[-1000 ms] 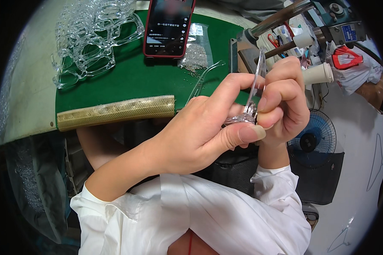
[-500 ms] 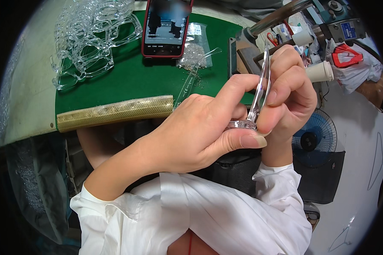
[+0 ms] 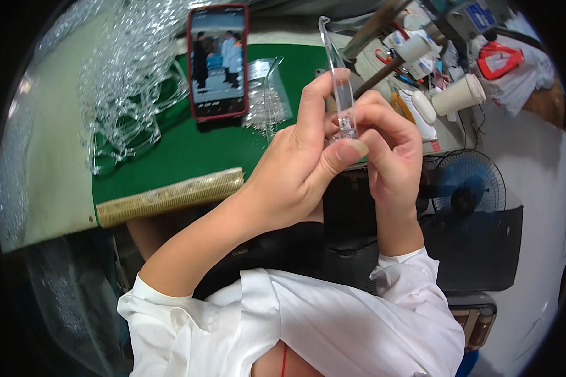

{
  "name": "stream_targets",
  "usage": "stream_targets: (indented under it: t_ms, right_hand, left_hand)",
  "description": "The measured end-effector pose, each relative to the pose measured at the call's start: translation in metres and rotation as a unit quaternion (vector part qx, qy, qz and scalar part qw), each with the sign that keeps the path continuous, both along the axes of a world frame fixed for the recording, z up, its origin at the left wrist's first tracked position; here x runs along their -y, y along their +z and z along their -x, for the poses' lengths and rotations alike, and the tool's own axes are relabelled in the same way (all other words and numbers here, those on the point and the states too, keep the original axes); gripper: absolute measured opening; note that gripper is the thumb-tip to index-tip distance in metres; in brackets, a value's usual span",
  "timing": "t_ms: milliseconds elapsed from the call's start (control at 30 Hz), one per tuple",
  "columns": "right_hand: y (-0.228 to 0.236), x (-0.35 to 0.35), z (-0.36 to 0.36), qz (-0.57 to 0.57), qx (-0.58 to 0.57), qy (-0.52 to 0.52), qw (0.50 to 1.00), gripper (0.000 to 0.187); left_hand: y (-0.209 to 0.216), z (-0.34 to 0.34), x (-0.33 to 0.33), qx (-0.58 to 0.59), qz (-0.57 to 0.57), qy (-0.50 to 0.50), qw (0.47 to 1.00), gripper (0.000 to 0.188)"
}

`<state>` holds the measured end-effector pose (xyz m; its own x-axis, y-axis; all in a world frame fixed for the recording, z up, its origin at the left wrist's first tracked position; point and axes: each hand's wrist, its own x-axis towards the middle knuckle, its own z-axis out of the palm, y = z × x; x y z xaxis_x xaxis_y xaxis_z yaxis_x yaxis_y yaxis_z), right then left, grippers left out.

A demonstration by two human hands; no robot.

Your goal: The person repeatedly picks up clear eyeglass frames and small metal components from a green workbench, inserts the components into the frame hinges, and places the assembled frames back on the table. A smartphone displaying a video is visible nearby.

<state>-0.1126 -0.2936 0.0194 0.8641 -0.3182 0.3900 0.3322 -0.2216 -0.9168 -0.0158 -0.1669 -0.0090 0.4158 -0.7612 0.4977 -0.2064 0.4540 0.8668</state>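
Note:
Above the front edge of the green work mat, both hands hold a clear plastic eyeglass piece. Its long temple arm points up, with the hooked tip at the top. My left hand pinches its lower, hinge-like end between thumb and fingers. My right hand closes on the same end from the other side. Fingers hide most of whatever joins the temple there. Beyond my left hand, a clear bag of tiny metal parts lies on the mat, and a loose clear temple rests against it.
Clear eyeglass frames are heaped at the far left. A phone with a red case stands beside them. A gold textured strip lines the table's front edge. Right are a bench machine, a pale cup and a fan.
Both hands have shifted left in the picture with the eyeglass piece, which now shows its temple broadside. The view has tilted, so the table's contents sit differently.

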Motion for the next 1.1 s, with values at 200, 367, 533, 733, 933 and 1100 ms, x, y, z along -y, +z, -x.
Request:
stream_targets:
  t_ms: [200, 367, 533, 733, 933, 1100]
  right_hand:
    - [0.02, 0.057, 0.004, 0.08, 0.019, -0.04, 0.996, 0.019]
    - [0.031, 0.094, 0.003, 0.03, -0.005, -0.093, 0.995, 0.019]
    - [0.028, 0.129, 0.0, 0.07, 0.039, -0.145, 0.986, 0.028]
    - [0.022, 0.145, -0.009, 0.03, 0.051, -0.191, 0.98, 0.022]
    - [0.128, 0.165, 0.008, 0.048, 0.375, -0.23, 0.897, 0.019]
    - [0.166, 0.156, 0.036, 0.002, 0.354, -0.009, 0.935, 0.045]
  left_hand:
    - [0.009, -0.011, 0.043, 0.376, -0.091, 0.166, 0.907, 0.025]
    - [0.013, -0.009, 0.087, 0.384, -0.087, 0.196, 0.898, 0.014]
    - [0.026, -0.005, 0.117, 0.387, -0.105, 0.215, 0.891, 0.021]
    - [0.022, -0.005, 0.139, 0.383, -0.108, 0.246, 0.884, 0.029]
    - [0.019, -0.004, 0.149, 0.362, -0.089, 0.246, 0.895, 0.029]
    - [0.019, 0.0, 0.151, 0.338, -0.096, 0.249, 0.903, 0.029]
